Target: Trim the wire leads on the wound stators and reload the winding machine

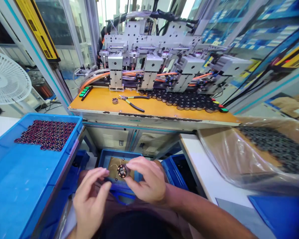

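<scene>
My right hand (147, 181) pinches a small round wound-coil part (122, 171) between thumb and fingers, low in the middle of the view. My left hand (89, 199) hovers just left of it, fingers curled and apart, the fingertips close to the part without clearly touching it. Both hands are above a small blue bin (104, 159) with a brown sheet in its bottom.
A large blue tray (20, 186) on the left holds several dark red coil parts (47, 134). On the orange bench (164, 111) lie pliers (133, 101), one ring part and rows of dark parts beneath a machine (149, 56). At right a plastic-lined box (261, 152) holds dark parts.
</scene>
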The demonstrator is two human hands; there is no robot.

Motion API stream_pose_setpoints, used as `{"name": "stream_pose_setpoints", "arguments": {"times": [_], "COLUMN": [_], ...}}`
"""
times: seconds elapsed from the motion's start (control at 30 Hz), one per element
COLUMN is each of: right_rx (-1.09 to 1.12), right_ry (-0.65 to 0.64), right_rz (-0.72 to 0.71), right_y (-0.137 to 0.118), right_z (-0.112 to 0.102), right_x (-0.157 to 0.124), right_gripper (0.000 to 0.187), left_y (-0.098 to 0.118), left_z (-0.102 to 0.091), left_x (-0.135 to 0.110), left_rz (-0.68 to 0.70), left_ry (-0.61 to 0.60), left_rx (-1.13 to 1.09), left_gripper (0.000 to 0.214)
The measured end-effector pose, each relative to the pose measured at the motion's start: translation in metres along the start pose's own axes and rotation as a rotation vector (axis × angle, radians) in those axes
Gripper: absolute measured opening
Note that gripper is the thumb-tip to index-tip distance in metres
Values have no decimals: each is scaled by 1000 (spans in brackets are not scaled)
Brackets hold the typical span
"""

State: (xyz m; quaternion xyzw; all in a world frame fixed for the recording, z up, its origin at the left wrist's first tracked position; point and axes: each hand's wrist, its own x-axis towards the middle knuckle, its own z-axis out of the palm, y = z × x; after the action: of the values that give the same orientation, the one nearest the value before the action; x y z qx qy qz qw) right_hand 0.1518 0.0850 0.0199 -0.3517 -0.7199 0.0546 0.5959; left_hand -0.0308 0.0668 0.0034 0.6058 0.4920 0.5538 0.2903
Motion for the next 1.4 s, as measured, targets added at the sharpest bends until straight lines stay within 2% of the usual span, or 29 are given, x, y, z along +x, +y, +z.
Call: {"name": "stream_pose_setpoints", "arguments": {"times": [0.07,0.1,0.17,0.27,0.37,0.5,0.6,0.67,0.77,0.83,0.9,1.0,1.07,1.13,1.2,1.27,1.3,1.33,1.37,1.4], "right_rx": [-91,-105,-106,-93,-16,170,298,384,463,493,506,449,313,99,-99,-227,-266,-295,-318,-326], "right_ry": [-12,-30,-66,-88,-99,-113,-77,-38,-29,-41,-56,-54,-31,-27,-139,-311,-390,-452,-503,-541], "right_rz": [-156,-213,-300,-327,-203,-49,22,127,288,334,364,457,483,337,-39,-465,-629,-733,-764,-725], "right_y": [7,9,13,12,6,-2,-7,-10,-14,-15,-14,-8,-3,0,0,0,0,1,2,3], "right_z": [0,1,1,0,-2,-2,-2,-1,-1,-1,-1,-10,-22,-36,-46,-51,-51,-49,-47,-45], "right_x": [-4,-7,-11,-13,-7,5,11,13,12,10,7,1,0,7,22,38,45,50,53,54], "right_gripper": [20,20,21,22,22,24,6,8,9,9,9,14,15,7,11,18,20,22,22,24], "left_y": [10,15,23,28,26,19,17,18,21,22,22,20,18,17,17,20,22,24,26,27], "left_z": [-4,-5,-5,-3,-2,-2,-2,-2,-2,-2,-1,-1,-4,-7,-9,-9,-8,-8,-7,-7], "left_x": [-3,-3,1,10,15,18,19,19,18,18,18,17,18,19,22,23,23,23,23,22], "left_rz": [173,209,227,211,224,282,287,218,41,-31,-36,27,95,175,264,337,361,373,376,372], "left_ry": [-121,-170,-209,-235,-249,-204,-219,-244,-276,-286,-279,-251,-244,-266,-314,-365,-381,-390,-392,-389], "left_rx": [138,172,201,192,190,180,142,103,-41,-148,-200,-164,-90,5,95,150,164,172,176,179], "left_gripper": [39,42,43,36,31,33,36,34,24,21,20,22,25,29,32,32,32,31,30,29]}}
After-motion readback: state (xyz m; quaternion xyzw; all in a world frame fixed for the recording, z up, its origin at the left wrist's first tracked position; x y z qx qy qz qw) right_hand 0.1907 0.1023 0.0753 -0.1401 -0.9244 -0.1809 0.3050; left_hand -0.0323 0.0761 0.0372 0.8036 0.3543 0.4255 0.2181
